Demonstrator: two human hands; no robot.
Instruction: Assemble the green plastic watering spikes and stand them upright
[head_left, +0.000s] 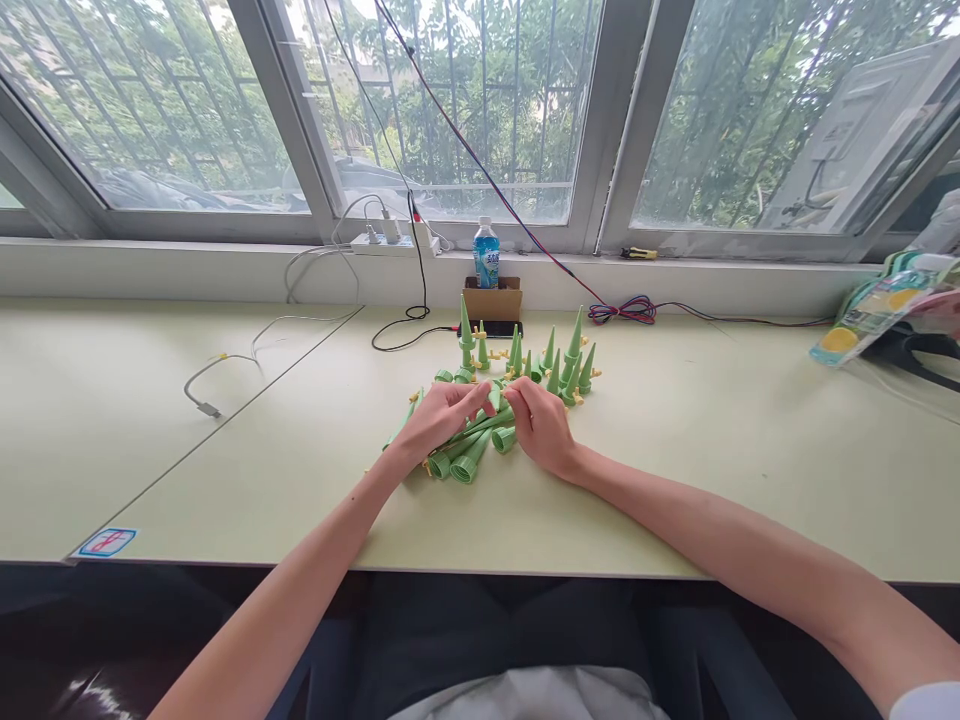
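Observation:
Both hands meet over a pile of green cones near the middle of the table. My left hand (442,412) is closed on a small green cone (495,396). Beside it on the right, my right hand (541,424) is closed in a pinch against the same piece; what its fingertips grip is too small to make out. Below the hands lie loose green cones (466,466) with ribbed open ends. Behind and to the right, several green cones (573,342) stand upright, with small yellow valves (596,373) on some of them.
A blue-labelled bottle (486,256) stands by a small cardboard box (492,300), with a dark phone (501,328) in front. Cables (622,310) cross the back of the pale table (712,400). A plastic bag (862,322) and black scissors (926,352) lie far right.

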